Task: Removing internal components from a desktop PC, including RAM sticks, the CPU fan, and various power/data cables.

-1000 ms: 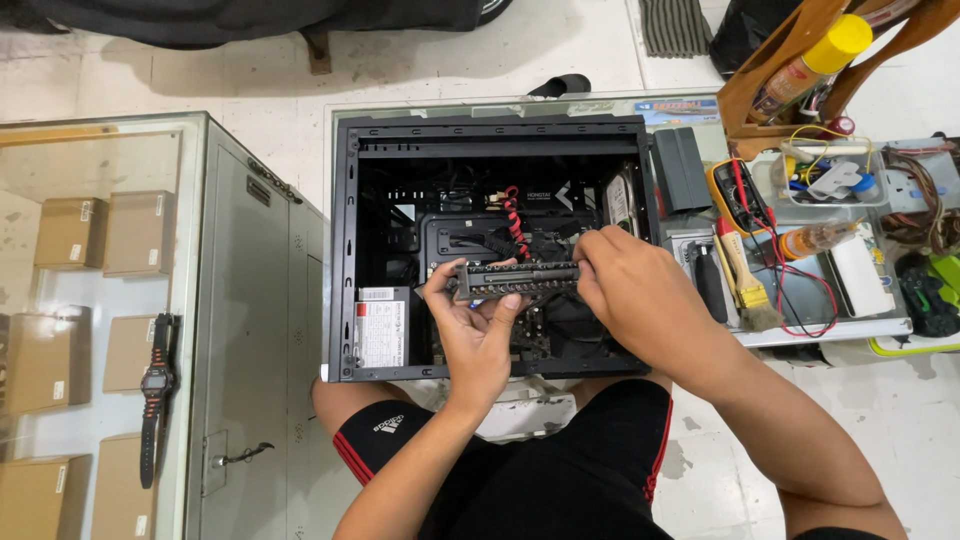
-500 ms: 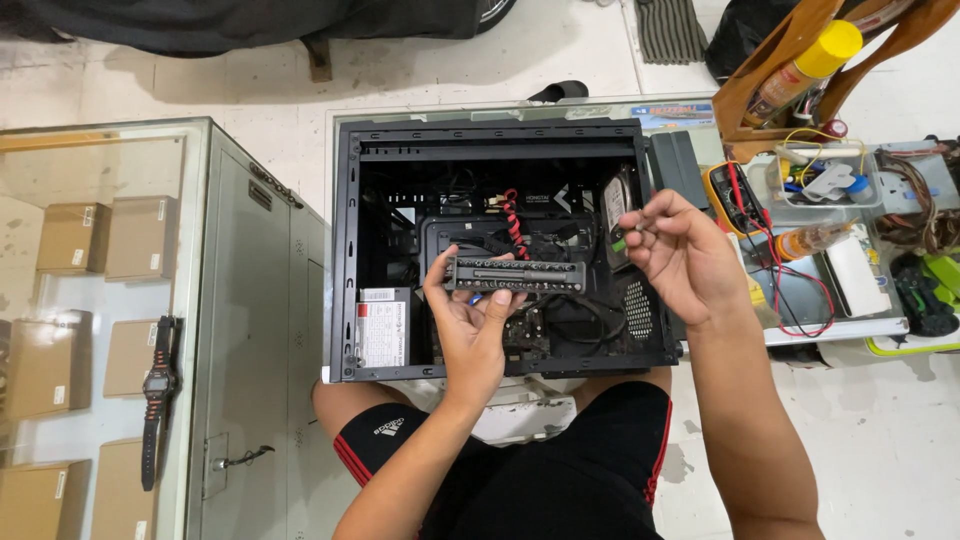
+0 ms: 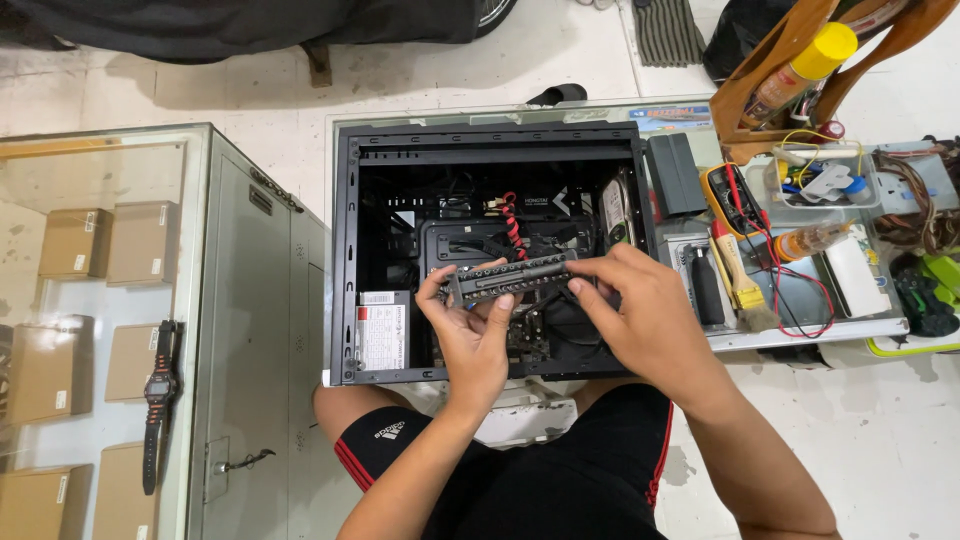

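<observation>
Your left hand (image 3: 478, 335) and right hand (image 3: 640, 320) fingers grip a grey bit-holder bar (image 3: 510, 281) above the open computer case (image 3: 345, 250).

The long ridged bit holder (image 3: 510, 281) is dark grey, the open metal computer case (image 3: 345, 250) black. A red-and-black twisted cable (image 3: 511, 220) runs inside; the spray can's plastic cap (image 3: 826, 50) is yellow.

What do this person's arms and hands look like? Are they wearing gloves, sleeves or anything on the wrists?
Both arms are bare from the fingers up as far as the picture shows: no gloves, no sleeves. The left hand and right hand carry no ring, watch or band that I can see. The only clothing in view is black shorts with red and white trim.
</observation>
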